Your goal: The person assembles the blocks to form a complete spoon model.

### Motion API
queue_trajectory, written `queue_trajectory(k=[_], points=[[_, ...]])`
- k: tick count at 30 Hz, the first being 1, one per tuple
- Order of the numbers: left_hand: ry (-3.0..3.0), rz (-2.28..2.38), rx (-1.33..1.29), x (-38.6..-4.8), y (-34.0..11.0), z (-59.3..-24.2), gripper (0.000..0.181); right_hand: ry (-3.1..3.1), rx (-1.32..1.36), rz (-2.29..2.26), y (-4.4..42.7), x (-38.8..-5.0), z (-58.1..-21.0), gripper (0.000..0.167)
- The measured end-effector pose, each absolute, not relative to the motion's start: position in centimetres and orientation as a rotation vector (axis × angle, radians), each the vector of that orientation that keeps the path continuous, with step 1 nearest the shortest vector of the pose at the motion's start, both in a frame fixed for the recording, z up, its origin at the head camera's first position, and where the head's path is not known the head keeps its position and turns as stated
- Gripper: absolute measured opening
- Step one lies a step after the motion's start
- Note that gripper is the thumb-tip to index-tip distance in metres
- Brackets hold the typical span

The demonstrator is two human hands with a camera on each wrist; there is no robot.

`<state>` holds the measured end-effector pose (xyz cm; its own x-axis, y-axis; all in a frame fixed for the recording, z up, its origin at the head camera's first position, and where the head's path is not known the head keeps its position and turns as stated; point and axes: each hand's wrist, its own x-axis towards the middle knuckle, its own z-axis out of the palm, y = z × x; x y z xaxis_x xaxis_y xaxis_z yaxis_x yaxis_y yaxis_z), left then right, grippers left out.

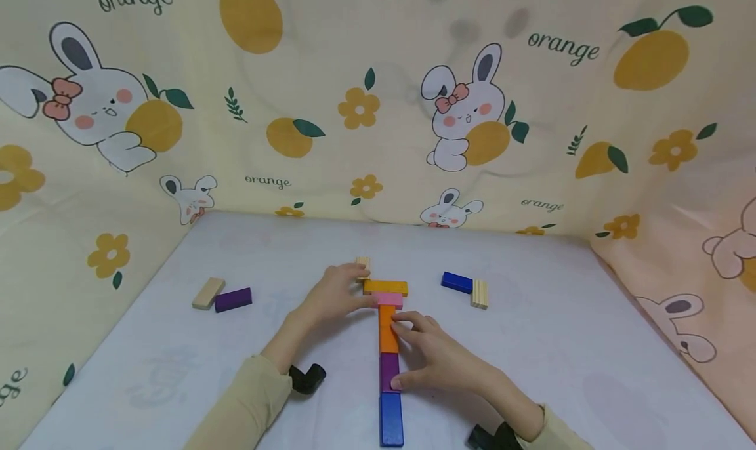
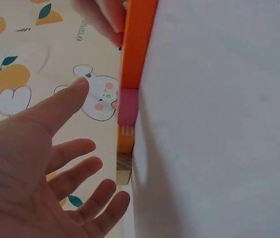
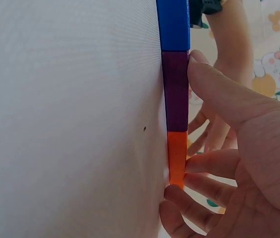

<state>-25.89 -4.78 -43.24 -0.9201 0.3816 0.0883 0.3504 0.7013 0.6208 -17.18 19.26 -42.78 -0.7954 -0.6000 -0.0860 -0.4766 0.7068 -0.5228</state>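
Head view shows a row of blocks [image 1: 388, 372] lying on the white cloth [image 1: 561, 371], its long axis running almost straight away from the person along the middle of the table. Nearest lies a blue block [image 1: 392, 420], then a purple block [image 1: 389, 372], then an orange stretch [image 1: 386, 338] that may be one block or more; I cannot tell. All three point lengthwise, end to end. At the far end a pink block [image 1: 390, 300] lies crosswise, its long axis left to right, and a yellow-orange block [image 1: 386, 287] lies parallel just behind it. Beyond that one's left end, a natural wood block [image 1: 363, 262] points away from the person.

The left hand [image 1: 333, 292] is spread wide and grips nothing, its thumb near the pink block's left end and its fingers beside the wood block; contact is unclear. The right hand [image 1: 445, 358] lies along the row's right side, thumb stretched against the purple block and fingers extended to the orange stretch.

Off to the left, a plain wood block [image 1: 209, 293] slants beside a violet block [image 1: 233, 300]; off to the right, a dark blue block [image 1: 457, 281] meets a grooved wood block [image 1: 480, 294], which points away from the person.
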Motion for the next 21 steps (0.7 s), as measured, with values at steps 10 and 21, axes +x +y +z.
queue_trajectory(k=[10,21], points=[[2.866,0.929,0.620,-25.33,-4.52,-43.78,0.069,2.666,-0.855,-0.701,19.19,-17.24,-42.71,0.091],[2.879,0.877,0.670,-25.04,-4.22,-43.83,0.056,2.660,-0.856,-0.706,19.14,-17.19,-42.63,0.092]])
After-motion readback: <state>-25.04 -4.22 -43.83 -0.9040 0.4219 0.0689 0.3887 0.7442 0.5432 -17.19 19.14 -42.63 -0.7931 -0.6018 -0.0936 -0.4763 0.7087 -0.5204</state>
